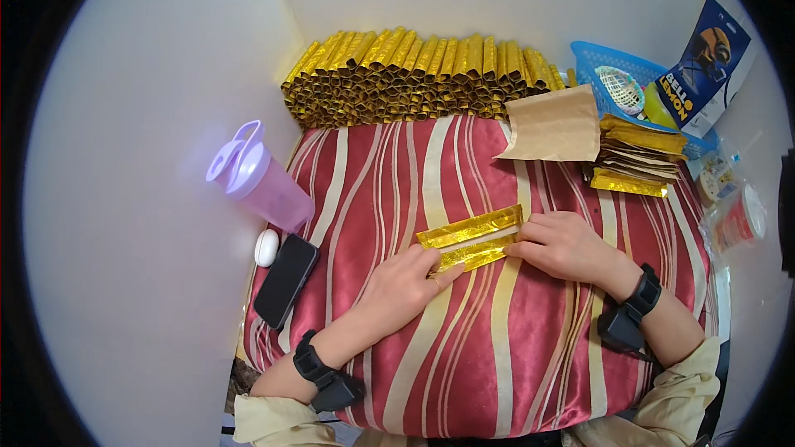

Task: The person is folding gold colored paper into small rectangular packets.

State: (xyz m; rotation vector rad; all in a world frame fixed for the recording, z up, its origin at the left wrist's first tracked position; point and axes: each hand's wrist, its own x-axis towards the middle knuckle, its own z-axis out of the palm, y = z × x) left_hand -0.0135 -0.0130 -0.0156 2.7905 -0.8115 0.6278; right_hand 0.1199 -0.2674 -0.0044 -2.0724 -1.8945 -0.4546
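Folded gold sheet (pixel 470 229) over striped cloth (pixel 464 356), between the hands. Left hand (pixel 403 288): grip closed on its left end. Right hand (pixel 565 247): grip closed on right end.

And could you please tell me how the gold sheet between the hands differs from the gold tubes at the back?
The gold sheet is flattened, with a pale strip between two gold bands; the gold tubes are hollow with open ends. The gold sheet lies singly under the left hand and right hand, while the gold tubes are heaped together, untouched. Both are shiny gold outside.
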